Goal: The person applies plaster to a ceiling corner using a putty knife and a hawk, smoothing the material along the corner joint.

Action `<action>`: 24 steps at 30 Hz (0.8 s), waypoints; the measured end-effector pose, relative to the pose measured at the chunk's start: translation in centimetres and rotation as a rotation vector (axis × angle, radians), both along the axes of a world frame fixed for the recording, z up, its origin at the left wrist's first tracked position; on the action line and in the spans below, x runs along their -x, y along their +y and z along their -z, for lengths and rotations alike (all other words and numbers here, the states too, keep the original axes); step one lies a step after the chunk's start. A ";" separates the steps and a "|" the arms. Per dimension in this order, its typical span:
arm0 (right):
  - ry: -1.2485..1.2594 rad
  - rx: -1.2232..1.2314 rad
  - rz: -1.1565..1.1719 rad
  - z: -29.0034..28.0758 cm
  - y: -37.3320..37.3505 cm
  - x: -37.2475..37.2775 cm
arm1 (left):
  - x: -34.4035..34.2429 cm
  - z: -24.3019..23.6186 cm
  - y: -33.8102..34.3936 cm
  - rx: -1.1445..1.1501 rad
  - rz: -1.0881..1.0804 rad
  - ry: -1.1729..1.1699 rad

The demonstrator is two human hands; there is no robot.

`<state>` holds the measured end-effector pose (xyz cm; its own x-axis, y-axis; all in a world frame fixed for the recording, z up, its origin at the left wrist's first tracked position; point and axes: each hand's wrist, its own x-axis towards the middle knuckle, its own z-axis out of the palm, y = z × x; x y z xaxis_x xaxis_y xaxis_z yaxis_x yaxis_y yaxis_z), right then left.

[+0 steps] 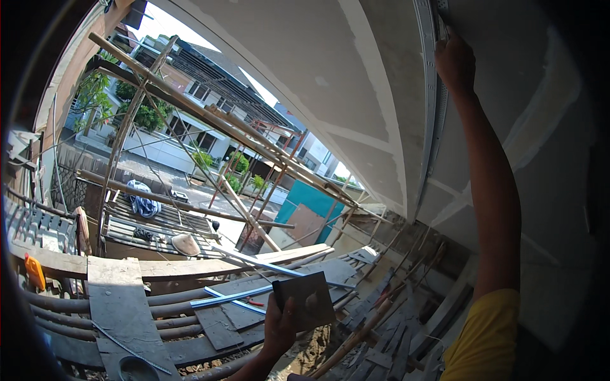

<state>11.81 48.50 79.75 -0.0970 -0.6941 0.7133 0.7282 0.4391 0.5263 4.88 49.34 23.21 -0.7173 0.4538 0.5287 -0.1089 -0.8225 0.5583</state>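
Observation:
Low in the middle, my left hand (279, 325) is closed on the edge of a flat rectangular plate (318, 308). The plate is grey-brown with a dark strip along one side and a pale smear of paste on its face. My right hand (456, 63) reaches high overhead, its fingers closed against a perforated metal strip (427, 76) along a ceiling recess. Something thin seems to stick up from those fingers, but I cannot make out what it is. Grey ceiling board (305, 63) with pale filled joints spreads around the strip.
Wooden planks (117, 311) and bamboo poles form a scaffold floor with gaps. Metal channels (235, 295) lie on it beside red-handled pliers (255, 303). A bowl (136, 368) stands at the near left, an orange tool (35, 272) farther left. Slanting poles (190, 101) cross before the street.

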 end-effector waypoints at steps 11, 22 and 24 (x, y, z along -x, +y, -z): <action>0.039 0.067 0.056 0.1 -0.7 2.7 | -0.7 0.1 0.1 -0.012 0.030 0.020; -0.020 0.206 -0.074 1.2 1.5 -2.8 | -1.9 -1.1 -0.3 -0.059 0.084 0.013; -0.007 0.228 -0.060 0.5 2.2 -2.9 | -2.2 -1.2 -0.3 -0.051 0.075 0.017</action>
<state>14.72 50.74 79.20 -0.0662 -0.5196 0.8518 0.6940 0.5894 0.4135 7.06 49.02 24.46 -0.6731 0.4776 0.5646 -0.1618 -0.8401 0.5178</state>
